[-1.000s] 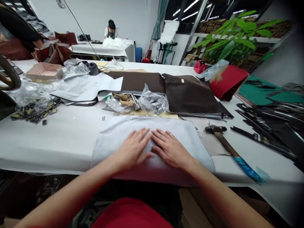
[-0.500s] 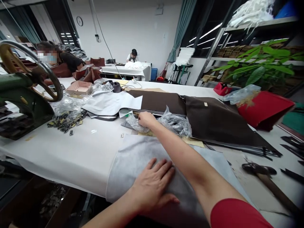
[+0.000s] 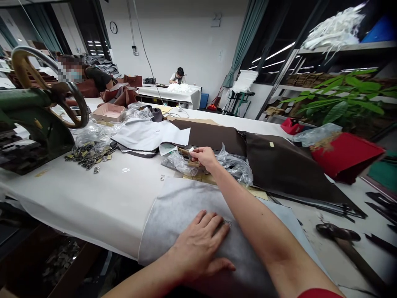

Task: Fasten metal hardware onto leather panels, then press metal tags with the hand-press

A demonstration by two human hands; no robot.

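The white table's front edge carries a grey felt sheet — your left hand lies spread flat on it; your right hand narrows over tan scraps between plastic bags, grip impossible to tell.

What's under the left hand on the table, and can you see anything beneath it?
The left hand is pressing flat on a pale grey non-woven sheet spread over the white-covered table. Whatever lies beneath the sheet is covered and can't be seen.
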